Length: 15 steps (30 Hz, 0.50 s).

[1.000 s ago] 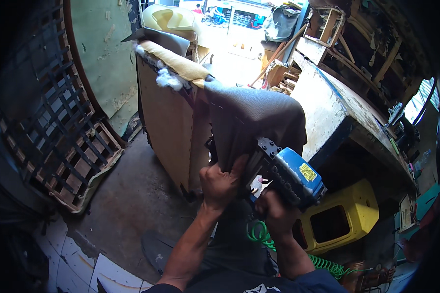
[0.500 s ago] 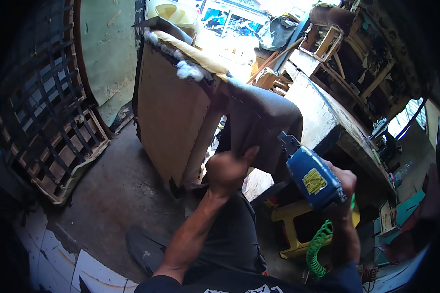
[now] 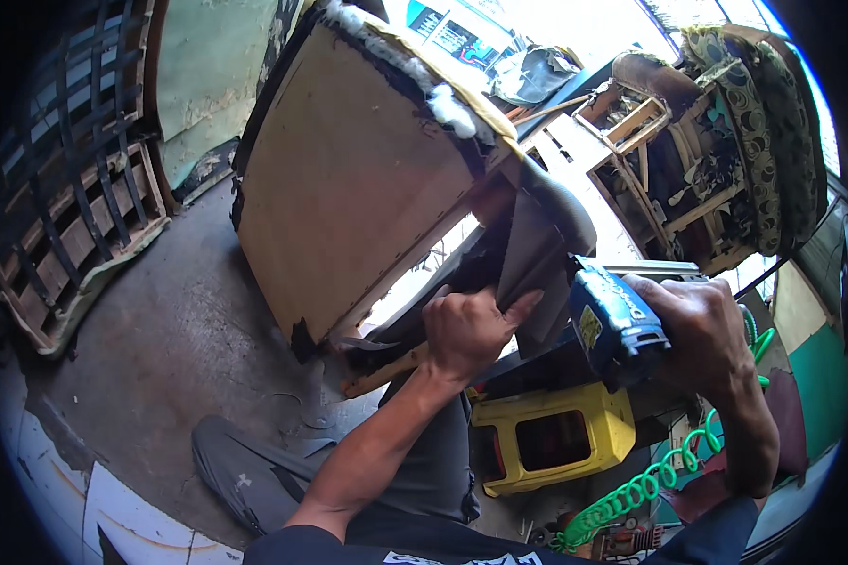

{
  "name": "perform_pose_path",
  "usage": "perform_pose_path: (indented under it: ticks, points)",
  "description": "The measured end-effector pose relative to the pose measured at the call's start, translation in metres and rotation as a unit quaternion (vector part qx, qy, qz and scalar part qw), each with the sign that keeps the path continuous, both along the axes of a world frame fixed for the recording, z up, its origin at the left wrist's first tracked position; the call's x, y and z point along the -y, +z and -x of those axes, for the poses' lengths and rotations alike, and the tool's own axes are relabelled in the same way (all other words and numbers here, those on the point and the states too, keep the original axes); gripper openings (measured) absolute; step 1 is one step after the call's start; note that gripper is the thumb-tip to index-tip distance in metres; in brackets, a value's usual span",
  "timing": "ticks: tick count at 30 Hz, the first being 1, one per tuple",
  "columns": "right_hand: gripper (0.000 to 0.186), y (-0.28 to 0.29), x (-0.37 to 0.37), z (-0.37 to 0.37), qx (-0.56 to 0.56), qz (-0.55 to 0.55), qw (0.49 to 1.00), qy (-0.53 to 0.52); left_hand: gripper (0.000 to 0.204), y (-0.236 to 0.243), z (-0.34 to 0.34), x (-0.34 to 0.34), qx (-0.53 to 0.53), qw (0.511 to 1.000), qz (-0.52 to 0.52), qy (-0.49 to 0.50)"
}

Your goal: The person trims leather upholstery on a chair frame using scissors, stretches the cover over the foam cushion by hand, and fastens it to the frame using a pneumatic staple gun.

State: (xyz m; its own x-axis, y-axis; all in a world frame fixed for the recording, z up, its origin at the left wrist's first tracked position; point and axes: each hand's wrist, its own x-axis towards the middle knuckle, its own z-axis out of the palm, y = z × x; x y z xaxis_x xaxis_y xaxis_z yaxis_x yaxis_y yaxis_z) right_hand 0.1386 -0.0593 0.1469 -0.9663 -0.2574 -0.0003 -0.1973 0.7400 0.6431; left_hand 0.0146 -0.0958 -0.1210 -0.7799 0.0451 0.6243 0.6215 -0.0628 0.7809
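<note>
Left hand (image 3: 466,330): I have it closed on the dark grey fabric cover (image 3: 537,254), pinching it taut against the frame edge, seemingly so it lies flat for fastening.
Right hand (image 3: 702,330): wrapped tight round the blue pneumatic staple gun (image 3: 617,315), nose aimed at the fabric just beside my left thumb.
Hose: green coiled air line (image 3: 645,485) hangs from the gun, below my right forearm.
Workpiece: plywood-panelled sofa frame with yellow foam edge (image 3: 349,179), tipped up on the concrete floor (image 3: 170,348), underside facing me for access.
Nearby: yellow plastic stool (image 3: 551,438) under the gun; bare wooden chair frame (image 3: 660,179) behind; slatted wooden frame (image 3: 66,217) far left.
</note>
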Motion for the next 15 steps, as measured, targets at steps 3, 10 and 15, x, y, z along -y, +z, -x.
perform_pose_path:
  ticks: [3,10,15]
  points:
    - [0.049,-0.002,0.018,0.013,0.012,0.022,0.999,-0.024,0.061,-0.001,-0.001,-0.001,0.001,1.000,-0.007,0.003]
    - [0.027,0.008,0.058,0.035,0.023,-0.076,0.987,-0.138,0.060,0.000,0.000,0.000,0.004,0.999,-0.040,-0.031]
    - [0.028,0.015,0.023,0.025,0.072,0.036,0.976,-0.202,0.066,-0.003,0.006,-0.010,0.006,0.999,-0.016,-0.028]
